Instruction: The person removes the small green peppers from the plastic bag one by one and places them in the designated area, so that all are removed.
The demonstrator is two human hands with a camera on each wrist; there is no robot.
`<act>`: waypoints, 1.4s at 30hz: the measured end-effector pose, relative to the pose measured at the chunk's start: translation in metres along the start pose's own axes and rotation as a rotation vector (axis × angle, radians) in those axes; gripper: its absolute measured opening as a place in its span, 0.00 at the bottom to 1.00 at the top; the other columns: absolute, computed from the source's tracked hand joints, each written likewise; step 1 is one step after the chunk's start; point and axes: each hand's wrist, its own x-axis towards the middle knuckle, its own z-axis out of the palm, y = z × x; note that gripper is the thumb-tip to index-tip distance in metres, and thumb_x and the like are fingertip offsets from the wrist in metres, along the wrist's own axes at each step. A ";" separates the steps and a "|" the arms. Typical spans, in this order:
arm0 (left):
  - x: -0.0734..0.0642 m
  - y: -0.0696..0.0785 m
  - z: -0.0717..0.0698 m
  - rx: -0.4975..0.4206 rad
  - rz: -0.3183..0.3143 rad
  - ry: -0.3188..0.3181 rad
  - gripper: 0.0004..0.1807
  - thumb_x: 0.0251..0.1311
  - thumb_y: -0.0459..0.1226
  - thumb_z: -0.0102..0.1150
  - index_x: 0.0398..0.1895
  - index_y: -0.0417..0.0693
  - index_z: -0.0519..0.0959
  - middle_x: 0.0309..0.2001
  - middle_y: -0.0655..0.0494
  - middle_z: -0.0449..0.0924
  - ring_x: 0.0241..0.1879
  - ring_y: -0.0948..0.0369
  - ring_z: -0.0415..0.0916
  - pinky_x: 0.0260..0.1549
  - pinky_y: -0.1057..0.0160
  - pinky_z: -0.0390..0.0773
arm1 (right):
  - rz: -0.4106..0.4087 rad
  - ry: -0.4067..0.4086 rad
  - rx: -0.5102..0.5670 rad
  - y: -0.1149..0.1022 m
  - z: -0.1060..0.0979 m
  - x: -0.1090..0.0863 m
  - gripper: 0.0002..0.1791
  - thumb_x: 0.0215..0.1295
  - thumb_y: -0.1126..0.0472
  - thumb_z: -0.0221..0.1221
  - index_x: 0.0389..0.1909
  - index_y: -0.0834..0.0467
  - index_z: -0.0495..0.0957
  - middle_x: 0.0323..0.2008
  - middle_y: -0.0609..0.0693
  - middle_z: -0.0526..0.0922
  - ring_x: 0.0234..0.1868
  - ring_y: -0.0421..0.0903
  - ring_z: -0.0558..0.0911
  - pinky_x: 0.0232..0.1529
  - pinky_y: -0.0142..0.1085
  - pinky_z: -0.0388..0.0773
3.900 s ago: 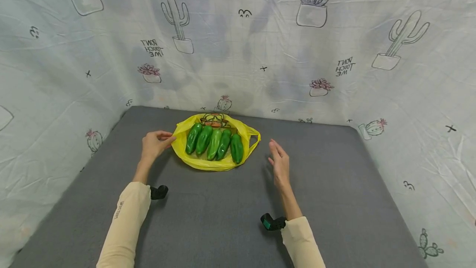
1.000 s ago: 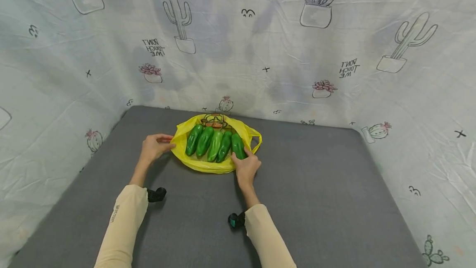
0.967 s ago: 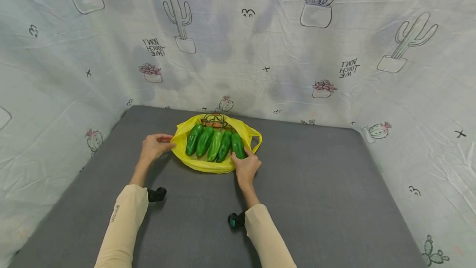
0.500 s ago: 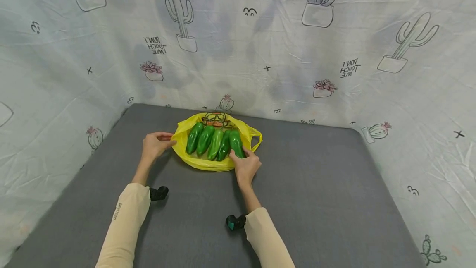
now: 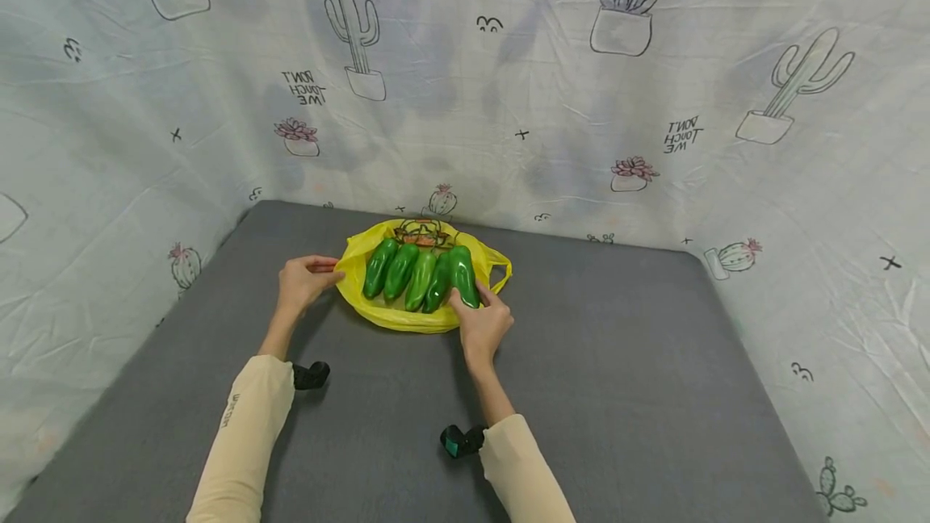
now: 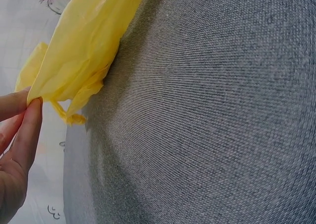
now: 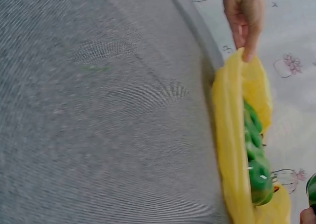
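White cloth [image 5: 450, 63], wrinkled and printed with potted cacti and reversed lettering, hangs behind the table and along both its sides. The grey table [image 5: 617, 378] has a fine woven texture and rounded far corners. Over it reach two cream sleeves, the left sleeve [image 5: 241, 442] bearing small dark lettering, the right sleeve [image 5: 523, 466] plain in view.

The yellow bag [image 5: 392, 320], thin plastic, lies near the far edge of the table, left of the middle, its mouth spread wide toward the person. The left hand [image 5: 301, 285] has the bag's left rim pinched in its grip, between thumb and fingers. The right hand [image 5: 482, 329] is at the bag's right front; its grip is closed on the near end of the fifth vegetable [image 5: 462, 273], thumb on one side, fingers on the other. Left of that one, four green vegetables [image 5: 400, 273] lie side by side inside the bag, the third from the left paler.

A black camera [image 5: 312, 376] sits at the left wrist, another at the right. Smallest is the bag's handle loop [image 5: 508, 268], sticking out on the right.
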 end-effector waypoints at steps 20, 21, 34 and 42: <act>-0.002 0.001 -0.002 -0.018 -0.011 0.000 0.17 0.58 0.34 0.65 0.48 0.32 0.80 0.44 0.36 0.82 0.32 0.60 0.83 0.39 0.51 0.83 | -0.007 0.032 0.161 -0.014 -0.020 0.007 0.23 0.45 0.66 0.73 0.46 0.66 0.83 0.40 0.62 0.85 0.39 0.51 0.86 0.38 0.45 0.84; -0.003 0.000 -0.002 -0.021 -0.013 -0.002 0.18 0.58 0.34 0.65 0.49 0.32 0.80 0.44 0.36 0.82 0.33 0.59 0.83 0.40 0.51 0.83 | -0.010 0.034 0.164 -0.014 -0.022 0.008 0.23 0.45 0.66 0.73 0.46 0.67 0.83 0.40 0.63 0.85 0.40 0.51 0.86 0.38 0.45 0.84; -0.002 0.000 -0.002 -0.001 -0.008 0.002 0.18 0.58 0.35 0.65 0.49 0.33 0.80 0.45 0.36 0.82 0.38 0.50 0.83 0.39 0.52 0.84 | -0.003 0.075 0.156 -0.009 -0.037 0.028 0.24 0.46 0.66 0.72 0.47 0.67 0.82 0.43 0.62 0.84 0.43 0.51 0.85 0.41 0.44 0.84; -0.004 -0.002 -0.002 -0.007 -0.007 -0.006 0.19 0.58 0.36 0.65 0.50 0.32 0.80 0.46 0.35 0.81 0.34 0.58 0.83 0.39 0.52 0.84 | -0.016 0.085 0.165 -0.001 -0.042 0.030 0.25 0.46 0.66 0.73 0.48 0.68 0.81 0.44 0.62 0.84 0.45 0.51 0.84 0.43 0.43 0.83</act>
